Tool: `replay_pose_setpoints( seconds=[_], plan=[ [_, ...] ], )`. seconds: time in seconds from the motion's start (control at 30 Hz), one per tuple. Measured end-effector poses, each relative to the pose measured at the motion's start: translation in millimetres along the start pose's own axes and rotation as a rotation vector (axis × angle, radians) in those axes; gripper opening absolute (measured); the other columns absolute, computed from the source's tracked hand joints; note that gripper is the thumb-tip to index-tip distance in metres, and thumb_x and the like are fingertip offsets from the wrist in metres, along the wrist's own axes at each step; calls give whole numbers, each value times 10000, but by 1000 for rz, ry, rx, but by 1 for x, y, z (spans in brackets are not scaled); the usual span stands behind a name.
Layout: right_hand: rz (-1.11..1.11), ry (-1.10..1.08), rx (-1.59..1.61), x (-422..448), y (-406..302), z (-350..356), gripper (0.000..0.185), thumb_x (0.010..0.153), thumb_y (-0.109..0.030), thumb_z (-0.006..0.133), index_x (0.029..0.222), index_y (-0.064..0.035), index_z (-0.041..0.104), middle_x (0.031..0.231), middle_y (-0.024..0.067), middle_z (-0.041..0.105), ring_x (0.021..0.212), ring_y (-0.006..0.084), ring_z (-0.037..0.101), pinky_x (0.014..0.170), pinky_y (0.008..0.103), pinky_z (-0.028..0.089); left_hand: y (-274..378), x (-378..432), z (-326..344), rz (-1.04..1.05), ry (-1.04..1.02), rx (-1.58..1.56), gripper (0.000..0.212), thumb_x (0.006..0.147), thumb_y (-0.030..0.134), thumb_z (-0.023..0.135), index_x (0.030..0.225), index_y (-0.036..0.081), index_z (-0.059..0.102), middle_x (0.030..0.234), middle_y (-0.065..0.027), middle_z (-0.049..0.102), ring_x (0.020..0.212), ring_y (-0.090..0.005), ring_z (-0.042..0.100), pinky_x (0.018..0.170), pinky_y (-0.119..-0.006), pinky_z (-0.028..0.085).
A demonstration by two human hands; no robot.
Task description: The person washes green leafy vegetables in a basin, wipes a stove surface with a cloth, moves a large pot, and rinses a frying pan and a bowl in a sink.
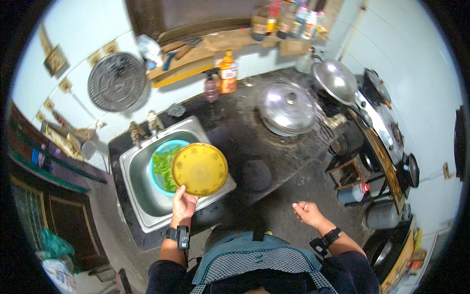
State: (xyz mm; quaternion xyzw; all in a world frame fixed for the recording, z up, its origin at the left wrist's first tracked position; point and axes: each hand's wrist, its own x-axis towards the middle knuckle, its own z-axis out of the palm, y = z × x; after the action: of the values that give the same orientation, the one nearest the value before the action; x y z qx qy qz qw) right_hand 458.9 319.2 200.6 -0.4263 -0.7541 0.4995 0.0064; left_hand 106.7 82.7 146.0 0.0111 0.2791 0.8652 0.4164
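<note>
My left hand [184, 203] grips the near rim of a round yellow dish [200, 169] with dark printed marks around its edge. The dish is above the right side of a stainless steel sink [141, 200] and hides part of what is below. Inside the sink sits a light-blue plastic basin [151, 175], filled with green leafy vegetables [164, 161]. My right hand [307, 214] is over the floor, off the counter's front edge, with its fingers curled in and nothing seen in it.
Two taps [154, 121] rise behind the sink. On the black counter [231, 147] stand a spray bottle [212, 88], an orange bottle [228, 75] and a large lidded metal pot [288, 106]. A wok [335, 81] and a gas stove [380, 121] are at the right, above a gas cylinder [382, 214].
</note>
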Motion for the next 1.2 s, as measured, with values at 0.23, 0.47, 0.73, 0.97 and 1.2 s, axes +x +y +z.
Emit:
replay_pose_setpoints(
  seconds=[0.23, 0.47, 0.73, 0.97, 1.2],
  plan=[
    [216, 256, 212, -101, 159, -72, 415, 910, -340, 520, 619, -45, 529, 537, 20, 522, 477, 98, 496, 464, 256, 409, -108, -11, 123, -119, -133, -7, 524, 797, 240, 611, 1252, 44, 443, 1290, -93, 493, 1187, -252, 464, 994, -416, 365],
    [416, 478, 628, -219, 273, -103, 379, 913, -343, 524, 670, -52, 544, 569, 14, 522, 482, 102, 485, 454, 243, 395, -245, -11, 245, -354, -239, 29, 476, 790, 254, 630, 1209, 74, 492, 1247, -71, 529, 1156, -244, 491, 959, -402, 403],
    [570, 753, 770, -267, 322, -113, 375, 901, -338, 546, 682, -34, 567, 583, 38, 556, 491, 117, 524, 464, 247, 439, -396, 9, 369, -591, -453, 179, 509, 788, 290, 626, 1222, 74, 473, 1239, -80, 533, 1131, -249, 512, 926, -396, 431],
    [661, 937, 961, -265, 342, -163, 378, 905, -340, 537, 710, -17, 560, 589, 36, 548, 479, 118, 510, 449, 252, 423, -533, 33, 471, -776, -628, 263, 550, 803, 339, 590, 1259, 72, 435, 1266, -73, 503, 1142, -246, 495, 937, -385, 411],
    [753, 1171, 1071, -259, 352, -224, 382, 898, -351, 544, 742, -4, 566, 610, 47, 549, 482, 124, 505, 446, 251, 417, -647, 52, 592, -993, -877, 276, 538, 848, 346, 518, 1294, 67, 401, 1303, -90, 467, 1183, -251, 465, 963, -372, 406]
  ],
)
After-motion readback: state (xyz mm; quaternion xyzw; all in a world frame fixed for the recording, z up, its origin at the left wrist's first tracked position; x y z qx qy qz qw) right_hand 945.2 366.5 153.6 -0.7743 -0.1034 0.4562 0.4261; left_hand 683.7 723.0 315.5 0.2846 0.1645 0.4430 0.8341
